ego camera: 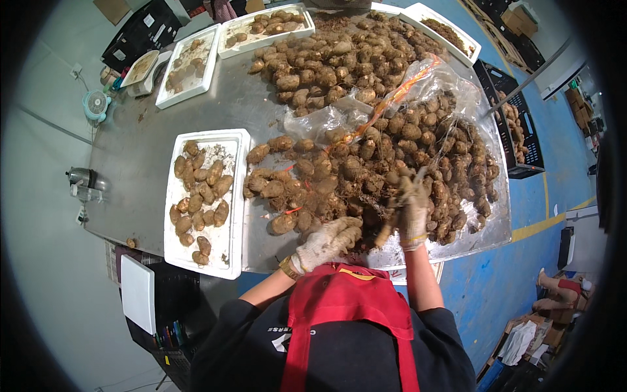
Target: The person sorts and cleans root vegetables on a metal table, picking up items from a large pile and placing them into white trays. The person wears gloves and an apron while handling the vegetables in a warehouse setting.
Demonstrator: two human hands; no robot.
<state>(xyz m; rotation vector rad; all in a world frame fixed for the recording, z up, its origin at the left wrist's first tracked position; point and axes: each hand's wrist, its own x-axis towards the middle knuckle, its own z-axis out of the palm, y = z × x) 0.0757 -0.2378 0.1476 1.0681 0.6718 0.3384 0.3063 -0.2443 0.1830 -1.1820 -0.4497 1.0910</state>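
Note:
Hairy brown taro corms (352,169) lie in a large heap on the metal table (132,161) before me. My left hand (333,240), in a soiled knit glove, rests palm down at the heap's near edge; whether its fingers hold a corm is hidden. My right hand (411,208), gloved too and blurred, is over the heap to the right. It grips a slim hand tool (385,234) with a light brown lower end and a greyish upper end; blur hides its exact kind. Left of the heap, a white foam tray (237,206) bears several cleaner corms (196,202).
A torn clear plastic bag (333,117) with an orange strip lies across the heap. More foam trays (210,63) (306,22) line the far side, and one (470,59) contains brown debris. A black crate (531,142) of corms stands right of the table. A small fan (97,105) is at left.

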